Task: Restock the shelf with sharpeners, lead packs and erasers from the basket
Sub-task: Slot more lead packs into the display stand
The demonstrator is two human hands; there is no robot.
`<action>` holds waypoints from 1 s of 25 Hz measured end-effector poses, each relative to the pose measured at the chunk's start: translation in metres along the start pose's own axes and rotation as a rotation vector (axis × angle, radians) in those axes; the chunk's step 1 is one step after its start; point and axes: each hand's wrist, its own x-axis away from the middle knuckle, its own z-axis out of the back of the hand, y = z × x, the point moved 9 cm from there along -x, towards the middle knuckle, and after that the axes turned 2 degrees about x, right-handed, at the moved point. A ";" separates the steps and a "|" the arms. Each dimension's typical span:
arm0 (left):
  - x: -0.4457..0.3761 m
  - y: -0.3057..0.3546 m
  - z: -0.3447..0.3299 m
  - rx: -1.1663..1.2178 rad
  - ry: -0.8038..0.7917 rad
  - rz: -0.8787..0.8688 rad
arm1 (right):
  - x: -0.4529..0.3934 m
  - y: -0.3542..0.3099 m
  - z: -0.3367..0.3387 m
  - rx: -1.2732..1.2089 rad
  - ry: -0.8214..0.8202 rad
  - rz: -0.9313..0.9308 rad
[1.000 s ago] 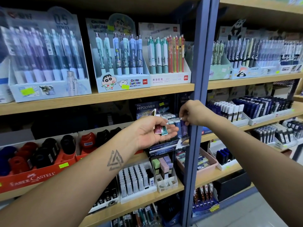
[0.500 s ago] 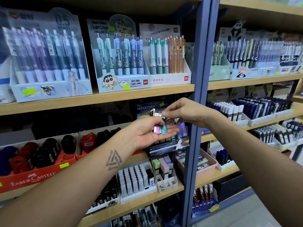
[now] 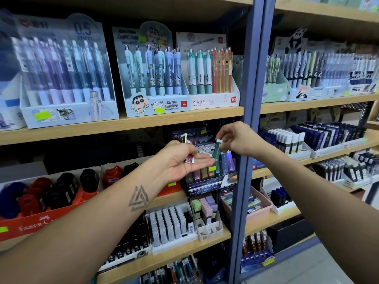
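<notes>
Your right hand [image 3: 235, 140] has its grip pinched on the top end of a slim teal lead pack [image 3: 217, 154], thumb and fingers closed just under its white cap, so the pack hangs upright over the dark tiered display [image 3: 211, 181] on the middle shelf [image 3: 123, 128]. Your left hand [image 3: 180, 158] lies palm up just beside it, fingers loosely cupped around a few more small packs [image 3: 189, 159]; one pinkish end and a pale cap show, and how many are there cannot be told. Judging by its look, the teal pack is a light, stiff plastic case with smooth sides, likely slippery and easy to twist in a two-finger pinch, so holding it near the cap while the lower end is guided down seems the sound place to take it; the leads inside would be brittle, so it probably wants setting in, not dropping. The display holds a front row of upright packs in pink, olive, green and violet, with the teal one touching or just above the row near its right end. Below it a white tray [image 3: 170, 240] carries rows of white cases, and a small white box [image 3: 207, 230] beside it holds pastel erasers. To the left, a red Faber-Castell tray [image 3: 41, 224] holds round sharpeners in black, red and blue. No basket is in view.
</notes>
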 end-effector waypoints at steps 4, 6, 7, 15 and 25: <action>0.001 -0.005 0.002 -0.019 -0.011 0.039 | -0.005 -0.003 0.003 0.106 0.018 0.028; 0.001 -0.007 0.004 -0.027 -0.014 0.040 | -0.005 0.000 -0.002 0.101 0.008 0.015; 0.002 -0.008 0.003 -0.032 -0.023 0.040 | -0.004 0.002 -0.005 0.095 0.006 0.012; 0.005 -0.015 0.000 -0.007 -0.049 0.067 | -0.005 -0.007 -0.019 0.280 -0.083 0.131; 0.002 -0.014 -0.010 0.041 -0.090 0.006 | 0.011 -0.033 -0.027 -0.428 -0.239 0.034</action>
